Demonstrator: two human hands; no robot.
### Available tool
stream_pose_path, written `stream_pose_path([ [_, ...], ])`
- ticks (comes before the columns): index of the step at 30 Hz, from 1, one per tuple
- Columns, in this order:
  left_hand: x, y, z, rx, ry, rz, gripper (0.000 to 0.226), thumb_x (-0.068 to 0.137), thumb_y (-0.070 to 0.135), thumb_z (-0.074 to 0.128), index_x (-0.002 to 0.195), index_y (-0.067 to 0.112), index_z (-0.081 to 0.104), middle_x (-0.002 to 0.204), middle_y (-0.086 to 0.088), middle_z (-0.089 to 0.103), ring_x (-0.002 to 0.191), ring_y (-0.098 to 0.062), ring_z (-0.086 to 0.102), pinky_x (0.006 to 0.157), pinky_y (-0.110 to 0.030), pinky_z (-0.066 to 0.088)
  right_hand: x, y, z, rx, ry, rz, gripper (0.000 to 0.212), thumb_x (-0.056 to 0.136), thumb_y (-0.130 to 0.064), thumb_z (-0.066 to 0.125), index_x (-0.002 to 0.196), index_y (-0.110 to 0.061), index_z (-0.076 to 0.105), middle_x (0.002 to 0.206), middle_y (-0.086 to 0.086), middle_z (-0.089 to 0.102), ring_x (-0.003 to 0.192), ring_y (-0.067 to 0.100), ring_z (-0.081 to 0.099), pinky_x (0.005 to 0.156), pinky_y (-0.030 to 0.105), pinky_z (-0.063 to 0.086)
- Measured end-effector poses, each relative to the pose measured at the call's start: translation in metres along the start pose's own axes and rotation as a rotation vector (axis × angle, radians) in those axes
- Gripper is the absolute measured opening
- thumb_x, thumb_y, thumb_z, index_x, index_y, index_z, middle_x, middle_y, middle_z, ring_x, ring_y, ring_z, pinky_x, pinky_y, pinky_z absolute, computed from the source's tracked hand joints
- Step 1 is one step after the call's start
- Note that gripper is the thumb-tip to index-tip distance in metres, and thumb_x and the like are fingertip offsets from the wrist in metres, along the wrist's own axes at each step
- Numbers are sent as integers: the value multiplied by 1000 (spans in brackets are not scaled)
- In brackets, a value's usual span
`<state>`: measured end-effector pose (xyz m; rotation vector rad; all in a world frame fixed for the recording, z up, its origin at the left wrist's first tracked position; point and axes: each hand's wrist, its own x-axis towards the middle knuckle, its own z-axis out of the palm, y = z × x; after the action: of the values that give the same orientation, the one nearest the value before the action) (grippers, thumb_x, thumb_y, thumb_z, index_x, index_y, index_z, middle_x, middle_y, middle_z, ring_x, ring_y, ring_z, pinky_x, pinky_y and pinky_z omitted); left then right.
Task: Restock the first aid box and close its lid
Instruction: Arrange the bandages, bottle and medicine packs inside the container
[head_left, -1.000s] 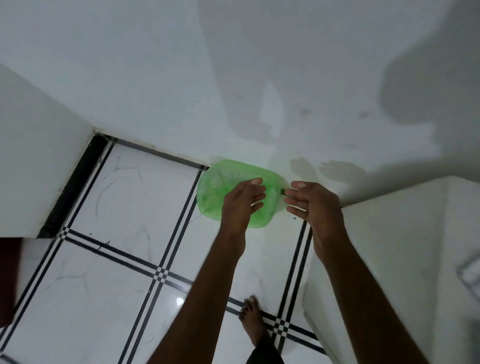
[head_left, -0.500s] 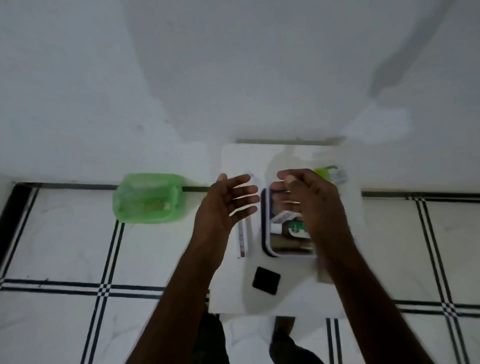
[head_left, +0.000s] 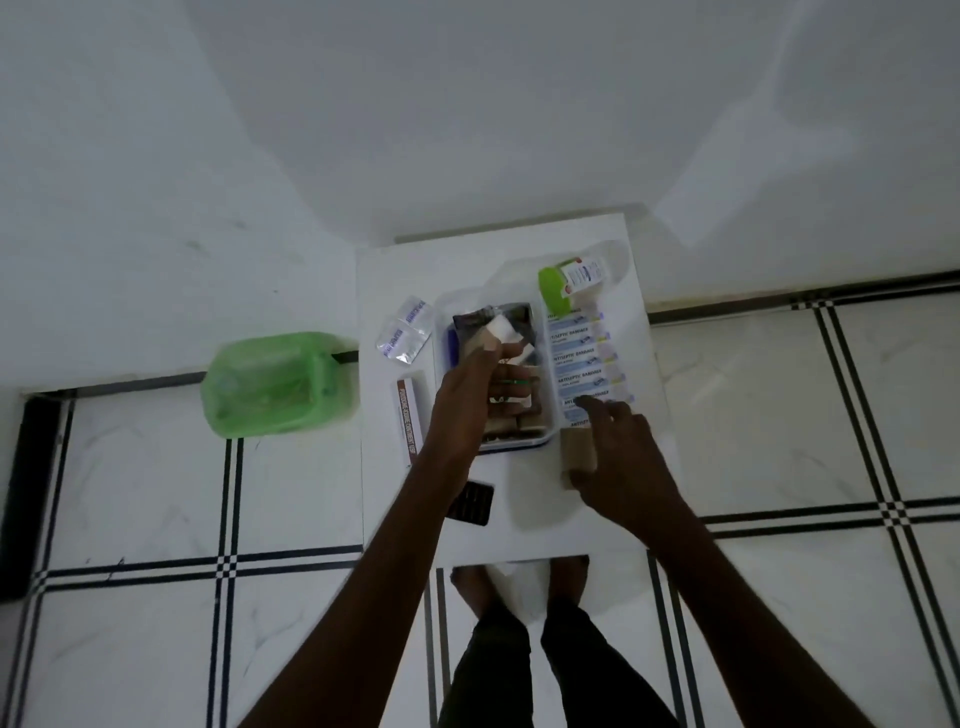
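Observation:
The open first aid box (head_left: 515, 445), clear with a blue rim, stands on a small white table (head_left: 545, 525) and holds dark packets and brown rolls. My left hand (head_left: 470, 400) reaches over the box and pinches a white gauze roll (head_left: 501, 328) above its far end. To the right of the box lies a row of antiseptic bandage strips (head_left: 576, 364). My right hand (head_left: 621, 452) is spread, its forefinger touching the nearest strip and its palm by a brown bandage roll (head_left: 575, 456). A green-capped bottle (head_left: 571, 278) lies behind the strips.
Left of the box lie clear sachets (head_left: 405, 332) and a long ointment carton (head_left: 408, 418); a small black object (head_left: 470, 501) sits near the table's front. A green bin (head_left: 275, 384) stands on the tiled floor to the left. My feet are under the table's front edge.
The view has swung from the green bin to the table. My left hand has gone into the box and taken hold of the white roll; my right hand has moved right onto the strips.

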<state>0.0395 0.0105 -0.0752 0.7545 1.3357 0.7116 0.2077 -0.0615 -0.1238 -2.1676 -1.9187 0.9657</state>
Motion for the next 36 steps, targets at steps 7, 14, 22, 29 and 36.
stream_pose_path([
  [7,-4,-15,-15,56,34,76,39,106,31,41,126,8,65,102,-10,75,85,-18,73,68,-27,59,-1,0,36,-272,109,-94,84,57,-23,86,130,-7,48,122,18,54,106,33,51,85,43,49],
  [14,-37,-27,-44,219,187,350,22,100,25,53,105,14,72,84,-2,74,75,-21,70,65,-32,58,-3,-31,-29,-61,470,-1,77,71,-47,76,128,-6,44,112,18,57,96,32,52,79,43,50],
  [22,-57,-108,-70,902,252,427,19,90,26,60,105,19,70,99,1,70,90,-16,65,72,-34,60,15,-106,-2,-135,473,-132,75,70,-62,65,120,-7,54,111,14,58,102,32,52,87,42,43],
  [29,-44,-144,-75,1286,80,417,56,66,18,85,119,16,67,117,-11,64,100,-30,62,79,-38,56,31,-109,20,-365,476,4,78,69,-73,60,112,-9,54,103,18,59,96,35,51,84,44,39],
  [36,-43,-116,-84,1156,216,418,17,80,16,76,97,17,72,93,-4,64,87,-23,64,61,-30,51,31,-103,17,-395,417,-52,68,69,-62,66,109,-8,55,101,18,59,95,36,51,83,44,39],
])
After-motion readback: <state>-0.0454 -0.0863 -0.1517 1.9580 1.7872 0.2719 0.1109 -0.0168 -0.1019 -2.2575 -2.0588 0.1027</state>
